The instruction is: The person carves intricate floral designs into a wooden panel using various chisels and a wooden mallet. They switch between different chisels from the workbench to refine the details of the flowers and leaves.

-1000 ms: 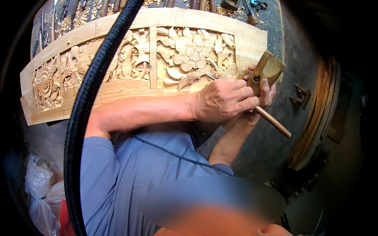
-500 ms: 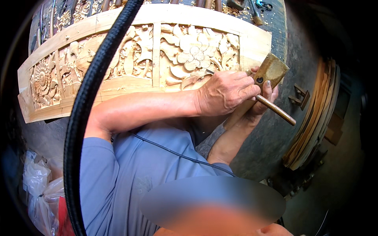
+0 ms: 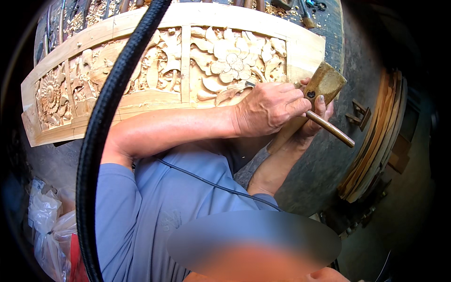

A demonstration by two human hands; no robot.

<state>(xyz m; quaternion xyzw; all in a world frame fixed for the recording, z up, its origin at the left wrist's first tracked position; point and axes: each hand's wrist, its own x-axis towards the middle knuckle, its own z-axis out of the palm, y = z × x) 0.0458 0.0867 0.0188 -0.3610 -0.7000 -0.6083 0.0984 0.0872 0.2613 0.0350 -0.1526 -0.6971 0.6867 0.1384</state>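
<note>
Currently | left fingers (image 3: 296,108) grip chisel (image 3: 331,129) | right fingers (image 3: 320,108) clasp mallet (image 3: 328,82) | faint shirt mark (image 3: 172,220), perhaps lettering

**Left hand (image 3: 265,110) and right hand (image 3: 321,112) drawn close together, both gripping**

The left elbow is bent, and the bare left forearm (image 3: 174,123) runs almost level across the front of the body. The left wrist (image 3: 233,121) is nearly straight, the back of the hand turned up, its fingers (image 3: 295,100) curled tight. The right forearm (image 3: 277,167) slants up and outward. The right thumb (image 3: 321,101) points upward, nail showing; the rest of that hand is partly hidden.
</note>
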